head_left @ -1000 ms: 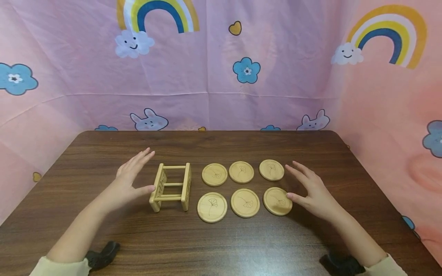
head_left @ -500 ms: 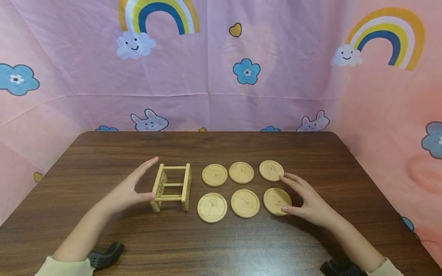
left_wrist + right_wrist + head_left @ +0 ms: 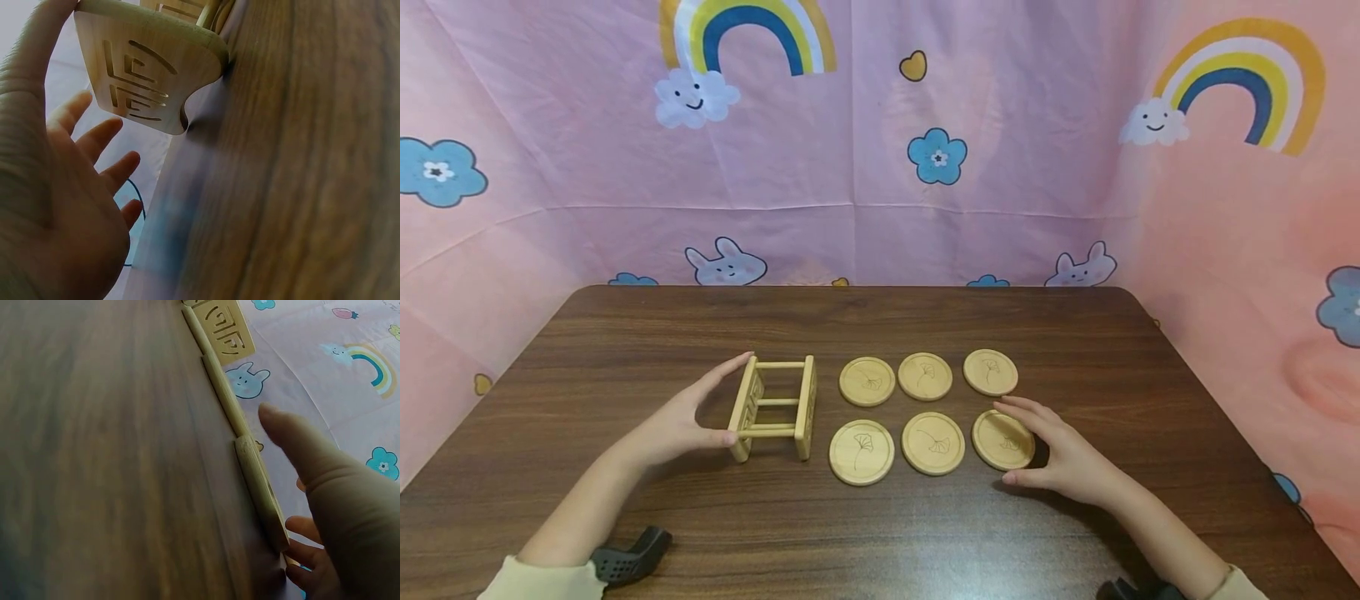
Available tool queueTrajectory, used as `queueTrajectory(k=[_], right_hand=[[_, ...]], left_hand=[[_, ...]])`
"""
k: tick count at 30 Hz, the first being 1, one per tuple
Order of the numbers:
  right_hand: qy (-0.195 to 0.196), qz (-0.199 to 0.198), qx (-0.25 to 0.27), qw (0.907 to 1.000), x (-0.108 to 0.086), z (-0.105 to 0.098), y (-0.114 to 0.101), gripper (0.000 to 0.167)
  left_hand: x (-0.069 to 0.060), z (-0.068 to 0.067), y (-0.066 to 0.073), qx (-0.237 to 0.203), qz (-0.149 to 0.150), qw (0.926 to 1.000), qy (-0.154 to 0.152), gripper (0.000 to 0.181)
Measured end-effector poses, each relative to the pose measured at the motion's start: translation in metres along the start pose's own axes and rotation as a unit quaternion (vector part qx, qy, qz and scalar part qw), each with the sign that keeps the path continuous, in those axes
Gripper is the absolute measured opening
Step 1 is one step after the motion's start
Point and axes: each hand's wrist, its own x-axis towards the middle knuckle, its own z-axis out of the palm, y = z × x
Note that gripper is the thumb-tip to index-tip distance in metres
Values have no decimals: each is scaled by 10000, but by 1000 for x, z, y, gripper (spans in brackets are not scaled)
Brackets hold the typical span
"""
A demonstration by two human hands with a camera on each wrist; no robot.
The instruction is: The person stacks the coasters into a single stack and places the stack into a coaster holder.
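A wooden coaster rack (image 3: 772, 406) with slotted side panels and rails stands on the table in the head view. My left hand (image 3: 681, 425) is at its left panel: the thumb meets the near end and the fingertips reach the far end, fingers fairly straight. The left wrist view shows the panel (image 3: 147, 69) beyond my spread left hand (image 3: 69, 187). My right hand (image 3: 1063, 450) curves loosely around the near right coaster (image 3: 1000, 439), thumb near its front edge and fingers at its back; contact is unclear. In the right wrist view, my right hand (image 3: 337, 506) is beside a coaster edge (image 3: 259, 490).
Several more round coasters with engraved leaves, such as the near left one (image 3: 862, 452) and the far middle one (image 3: 925, 376), lie flat in two rows on the brown wooden table (image 3: 880, 533). A patterned cloth (image 3: 1030, 108) hangs around the table.
My right hand has moved nearer and left, lowering around the near right coaster. The left hand has come closer to the rack's left panel, its fingers now at the far end.
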Motion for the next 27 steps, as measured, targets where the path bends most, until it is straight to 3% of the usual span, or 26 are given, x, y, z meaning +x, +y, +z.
queueTrajectory(k=[12, 27], right_hand=[[-53, -23, -3, 10000, 0, 5, -1, 86], [115, -193, -293, 9993, 2, 8, 5, 75]], left_hand=[[1, 2, -6, -332, 109, 9994, -90, 98], [2, 7, -14, -1365, 230, 9903, -69, 97]])
